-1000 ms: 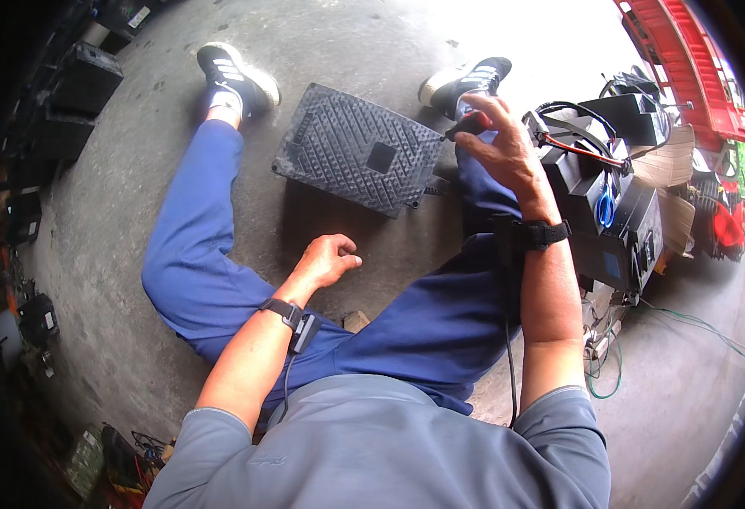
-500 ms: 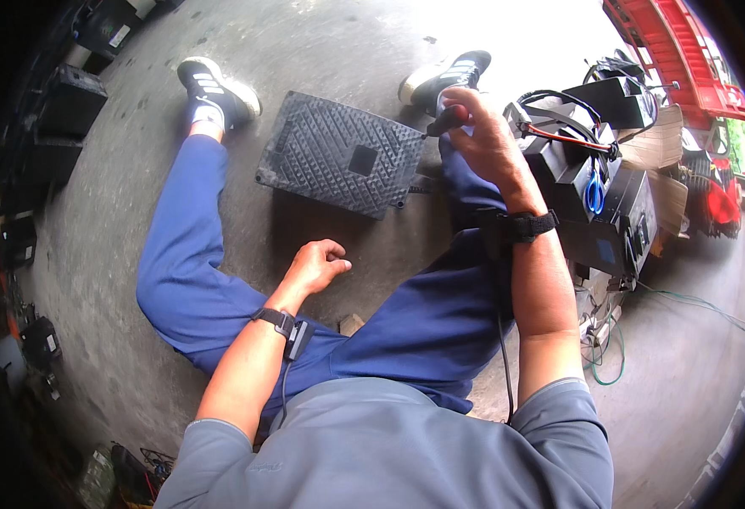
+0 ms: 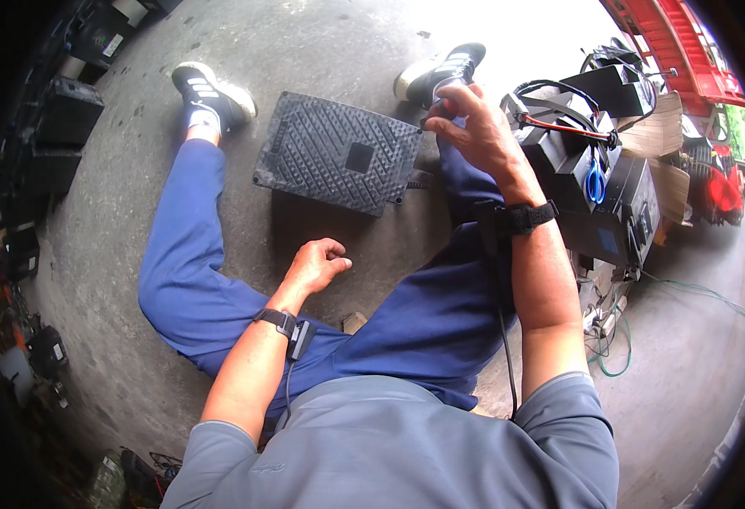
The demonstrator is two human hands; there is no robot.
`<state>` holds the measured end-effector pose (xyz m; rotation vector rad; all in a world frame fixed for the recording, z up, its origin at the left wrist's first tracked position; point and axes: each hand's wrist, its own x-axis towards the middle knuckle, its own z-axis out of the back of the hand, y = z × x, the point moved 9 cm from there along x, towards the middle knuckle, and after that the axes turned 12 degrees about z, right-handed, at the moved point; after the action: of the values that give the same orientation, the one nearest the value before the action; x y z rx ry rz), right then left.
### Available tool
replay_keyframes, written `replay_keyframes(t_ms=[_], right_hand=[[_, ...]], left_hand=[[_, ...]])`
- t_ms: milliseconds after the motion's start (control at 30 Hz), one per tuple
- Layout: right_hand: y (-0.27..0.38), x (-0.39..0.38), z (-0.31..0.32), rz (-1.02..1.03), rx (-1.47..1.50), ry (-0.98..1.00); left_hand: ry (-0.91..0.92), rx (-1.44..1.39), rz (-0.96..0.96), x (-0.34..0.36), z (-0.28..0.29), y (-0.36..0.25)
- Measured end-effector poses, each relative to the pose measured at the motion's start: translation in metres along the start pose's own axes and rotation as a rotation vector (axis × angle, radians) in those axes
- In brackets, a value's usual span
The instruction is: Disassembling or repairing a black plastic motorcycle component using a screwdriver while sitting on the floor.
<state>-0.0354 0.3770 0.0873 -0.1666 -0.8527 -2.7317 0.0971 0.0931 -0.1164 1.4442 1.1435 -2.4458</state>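
Your right hand (image 3: pixel 472 127) grips a red tool (image 3: pixel 446 107) beside the textured black box (image 3: pixel 332 153), which sits between your lower legs; your left hand (image 3: pixel 316 265), loosely half-curled and empty, is near the box.

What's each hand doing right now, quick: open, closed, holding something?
Left hand: half-open, loosely curled, nothing visible in it.
Right hand: closed on a small red-and-black tool, partly hidden by the hand.
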Motion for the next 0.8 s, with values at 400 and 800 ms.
replay_keyframes(t_ms=[400, 800], right_hand=[[-0.003, -0.001, 0.003, 0.084, 0.092, -0.071], [-0.013, -0.018, 0.059, -0.09, 0.179, -0.444]], left_hand=[[0.002, -0.016, 0.013, 0.002, 0.0, 0.003], [0.01, -0.018, -0.005, 0.004, -0.003, 0.004]])
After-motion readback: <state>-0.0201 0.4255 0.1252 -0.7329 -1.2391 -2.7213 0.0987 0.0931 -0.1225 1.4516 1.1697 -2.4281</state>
